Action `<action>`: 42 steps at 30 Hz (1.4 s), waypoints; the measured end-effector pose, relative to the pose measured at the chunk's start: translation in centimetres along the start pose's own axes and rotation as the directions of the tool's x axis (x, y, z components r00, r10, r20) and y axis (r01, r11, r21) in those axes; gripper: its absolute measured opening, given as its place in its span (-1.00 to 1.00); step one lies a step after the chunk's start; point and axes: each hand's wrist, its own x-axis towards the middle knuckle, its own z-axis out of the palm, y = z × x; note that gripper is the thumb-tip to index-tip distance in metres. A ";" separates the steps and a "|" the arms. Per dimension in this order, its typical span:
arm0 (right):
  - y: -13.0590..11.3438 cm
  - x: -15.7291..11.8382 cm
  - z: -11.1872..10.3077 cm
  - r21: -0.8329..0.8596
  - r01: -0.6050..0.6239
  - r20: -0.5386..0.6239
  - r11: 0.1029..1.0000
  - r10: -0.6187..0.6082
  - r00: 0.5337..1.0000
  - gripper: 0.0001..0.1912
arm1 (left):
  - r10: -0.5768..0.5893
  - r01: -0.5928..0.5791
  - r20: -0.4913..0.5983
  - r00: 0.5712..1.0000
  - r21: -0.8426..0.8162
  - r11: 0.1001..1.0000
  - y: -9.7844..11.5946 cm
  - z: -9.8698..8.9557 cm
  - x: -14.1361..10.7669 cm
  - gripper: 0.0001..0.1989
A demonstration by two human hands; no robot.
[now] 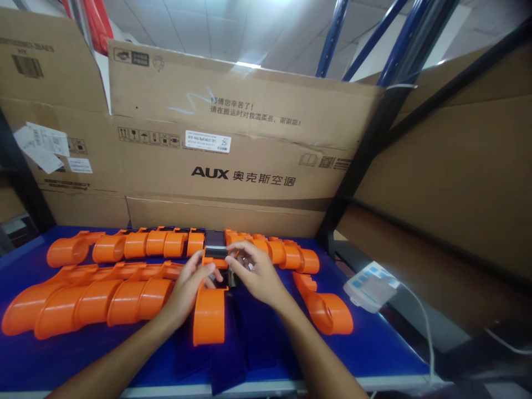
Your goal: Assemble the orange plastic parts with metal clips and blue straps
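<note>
Near the middle of the blue table, my left hand [192, 282] and my right hand [253, 270] meet at one orange plastic piece [209, 317]. Its wide curved band hangs toward the front edge. My left fingers are closed on its upper part from the left. On the right, my right thumb and fingers pinch around a dark strip [216, 252] at the piece's top; the fingertips are partly hidden. A dark pad [215, 238] lies just behind. Dark blue fabric-like pieces [226, 354] lie below the hands.
Rows of orange pieces [97, 302] lie left, with more [291, 256] at the back right and a few [330, 313] at right. A clear-cased device [372, 286] with a white cable sits at the right edge. Cardboard [233, 166] stands behind the table [374, 354].
</note>
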 end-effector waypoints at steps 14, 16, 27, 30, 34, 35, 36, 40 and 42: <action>-0.4 -0.1 -1.2 -0.370 0.083 0.115 0.925 -0.043 0.992 -0.91 | -0.024 0.016 -0.067 0.997 -0.113 0.993 0.1 -0.2 -0.3 -0.81; -0.3 -0.1 -1.4 -0.510 0.119 0.233 0.852 0.003 0.973 -0.92 | -0.024 0.015 -0.076 0.997 -0.127 0.992 -0.1 -0.4 -0.3 -0.84; -0.1 -0.1 1.0 -0.762 0.143 0.376 0.631 0.253 0.891 -0.79 | -0.062 0.054 -0.055 0.997 -0.135 0.989 0.2 -0.4 -0.1 -0.87; 0.2 0.1 1.4 -0.776 0.141 0.384 0.614 0.283 0.879 -0.77 | -0.058 0.051 -0.053 0.997 -0.122 0.991 0.3 -0.3 -0.3 -0.86; 0.5 0.3 1.6 -0.787 0.162 0.392 0.595 0.281 0.876 -0.78 | -0.075 0.066 -0.062 0.995 -0.135 0.989 0.3 -0.1 -0.4 -0.87; 0.6 0.3 1.6 -0.787 0.165 0.395 0.594 0.280 0.875 -0.78 | -0.074 0.065 -0.062 0.995 -0.136 0.989 0.4 -0.1 -0.3 -0.87; 0.6 0.3 1.6 -0.786 0.166 0.397 0.596 0.280 0.874 -0.78 | -0.071 0.063 -0.061 0.996 -0.135 0.989 0.4 -0.1 -0.3 -0.87; 0.7 0.4 1.7 -0.779 0.154 0.399 0.608 0.292 0.869 -0.77 | -0.059 0.052 -0.053 0.997 -0.117 0.992 0.4 -0.1 -0.1 -0.90; 0.6 0.4 1.7 -0.779 0.148 0.396 0.609 0.296 0.869 -0.80 | -0.056 0.050 -0.054 0.997 -0.112 0.992 0.3 -0.2 -0.2 -0.90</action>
